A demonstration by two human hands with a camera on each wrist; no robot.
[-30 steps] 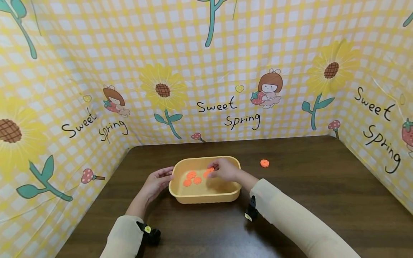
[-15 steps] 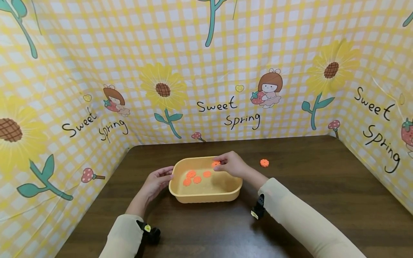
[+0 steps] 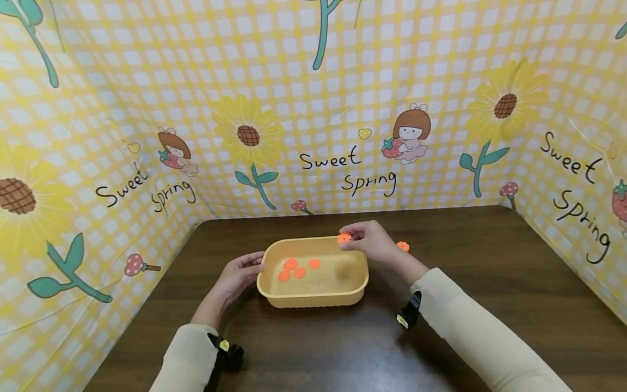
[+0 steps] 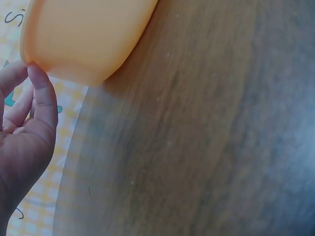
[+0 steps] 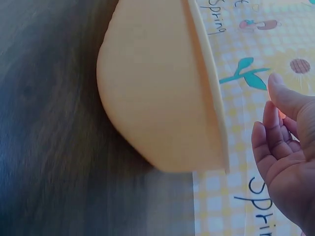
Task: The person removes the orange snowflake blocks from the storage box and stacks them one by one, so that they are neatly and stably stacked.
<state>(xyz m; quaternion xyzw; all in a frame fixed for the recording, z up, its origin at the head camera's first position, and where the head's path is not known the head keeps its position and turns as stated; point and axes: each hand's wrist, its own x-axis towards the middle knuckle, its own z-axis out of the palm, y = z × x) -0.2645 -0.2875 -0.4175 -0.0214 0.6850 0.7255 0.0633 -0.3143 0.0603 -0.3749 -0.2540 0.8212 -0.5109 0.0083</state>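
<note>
Left hand [image 3: 240,275] with relaxed fingers touching the nine o'clock side of a yellow rectangular plastic tub [image 3: 313,296] on the dark wooden bench [image 3: 490,283], three orange flower-shaped discs [image 3: 297,269] inside, right hand [image 3: 369,239] pinching another orange flower disc [image 3: 344,238] over its two o'clock corner, a loose orange disc [image 3: 403,246] at three o'clock

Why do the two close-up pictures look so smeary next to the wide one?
Head view: sharp, evenly lit, backdrop bowed at the edges. Left wrist view: table blurred, tub soft. Right wrist view: tub fuzzy at its near edge, table streaked.
</note>
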